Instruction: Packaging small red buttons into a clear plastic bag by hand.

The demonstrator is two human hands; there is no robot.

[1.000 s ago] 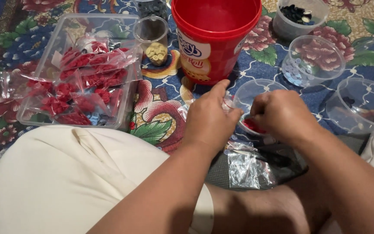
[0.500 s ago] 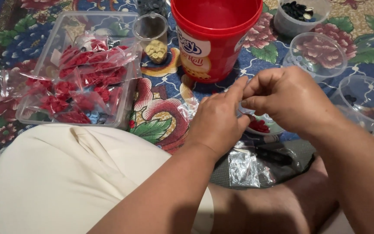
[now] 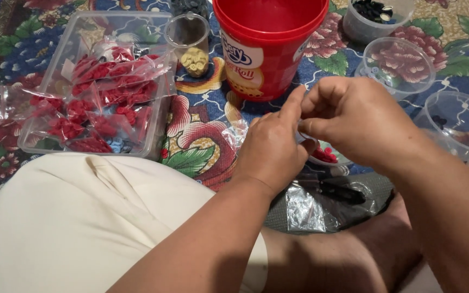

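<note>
Both pinching — left hand (image 3: 272,149), right hand (image 3: 354,122) — perhaps small clear bag; red bucket (image 3: 270,46) behind.

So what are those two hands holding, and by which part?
Both hands pinch something small between their fingertips above a clear tub of red pieces; what it is cannot be told.

I see the red bucket (image 3: 270,46) blocking the far side, just beyond my left hand (image 3: 271,149) and right hand (image 3: 356,119). A clear tray of red packets (image 3: 101,87) crowds the left, empty clear tubs (image 3: 403,62) the right. Open floral floor cloth (image 3: 196,141) lies between tray and hands.
</note>
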